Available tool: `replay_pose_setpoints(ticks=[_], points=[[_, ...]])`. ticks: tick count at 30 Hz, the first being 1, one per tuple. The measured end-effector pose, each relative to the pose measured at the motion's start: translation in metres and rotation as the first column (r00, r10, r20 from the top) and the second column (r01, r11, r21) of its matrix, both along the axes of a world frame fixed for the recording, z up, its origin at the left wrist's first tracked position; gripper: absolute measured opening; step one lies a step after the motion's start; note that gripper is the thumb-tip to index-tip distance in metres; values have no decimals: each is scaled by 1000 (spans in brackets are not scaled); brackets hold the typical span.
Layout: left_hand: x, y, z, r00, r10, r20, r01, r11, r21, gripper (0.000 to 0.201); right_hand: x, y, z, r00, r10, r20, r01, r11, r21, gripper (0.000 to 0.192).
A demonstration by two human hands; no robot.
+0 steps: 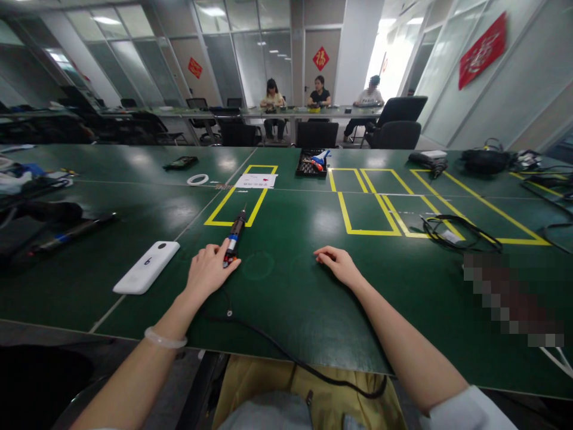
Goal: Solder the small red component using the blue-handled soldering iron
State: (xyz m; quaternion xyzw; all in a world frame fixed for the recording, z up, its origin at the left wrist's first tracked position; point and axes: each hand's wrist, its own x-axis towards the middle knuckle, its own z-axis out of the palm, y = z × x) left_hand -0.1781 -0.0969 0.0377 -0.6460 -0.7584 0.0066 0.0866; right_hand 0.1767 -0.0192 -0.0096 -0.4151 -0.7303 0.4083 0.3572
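My left hand (210, 267) is closed over the rear end of an electric screwdriver (236, 230) that lies on the green table. The tool has a dark body, a blue and white band and a thin metal bit pointing away from me. Part of its rear end is hidden under my fingers. To the right, my right hand (339, 263) rests on the bare table top with its fingers curled in, and nothing shows in it. A white power bank (147, 267) marked with a number lies left of my left hand.
Yellow tape rectangles (373, 232) mark the table. A black tray (312, 171) with tools stands further back, left of coiled black cable (461, 233). A paper label (255, 181) lies beyond the screwdriver. A black cord (286, 352) hangs over the front edge. Several people sit beyond.
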Motion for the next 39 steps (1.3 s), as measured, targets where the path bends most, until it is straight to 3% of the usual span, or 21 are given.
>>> replay_pose_setpoints(ticks=[5, 9, 13, 16, 19, 22, 24, 25, 27, 29, 32, 35, 39], points=[[-57, -10, 0, 991, 123, -47, -124, 992, -18, 72, 0, -1, 1, 1000, 10, 19, -10, 1000, 15, 25], [-78, -16, 6, 976, 199, -93, -201, 980, -14, 67, -1, -1, 2, 999, 13, 39, -14, 1000, 21, 25], [-69, -23, 12, 973, 167, -157, -152, 983, 104, 56, -1, -1, 1, 999, 16, 49, -17, 1000, 26, 24], [-57, -27, 17, 977, 151, -153, -140, 987, 77, 47, -1, 0, -1, 999, 13, 51, -14, 1000, 22, 25], [-48, -25, 25, 973, 212, -96, -207, 977, 60, 46, -2, 0, -2, 999, 13, 49, -14, 1000, 16, 26], [-32, -17, 37, 977, 210, 44, -213, 971, 106, 42, -3, 0, -2, 999, 15, 48, -15, 1000, 15, 26], [-9, -9, 45, 965, 60, 255, -102, 983, 154, 37, -3, 0, -1, 999, 16, 50, -17, 1000, 15, 26], [6, -4, 48, 923, -52, 382, -16, 985, 174, 35, -2, 0, -1, 999, 17, 50, -18, 1000, 15, 26], [41, 7, 52, 751, -261, 606, 171, 964, 203, 33, -2, 0, -1, 999, 23, 48, -23, 1000, 15, 26], [78, 20, 51, 592, -352, 725, 308, 930, 200, 32, -1, 0, 0, 999, 28, 38, -28, 1000, 8, 26], [125, 41, 39, 358, -329, 874, 427, 890, 160, 32, 0, 0, 0, 999, 32, -1, -32, 999, -19, 26], [156, 57, 19, 171, -239, 956, 447, 883, 141, 30, 0, -1, 1, 996, 55, -72, -59, 997, -51, 25], [174, 63, -9, 82, -185, 979, 454, 882, 129, 32, -3, -2, 1, 974, 119, -194, -140, 985, -98, 34]])
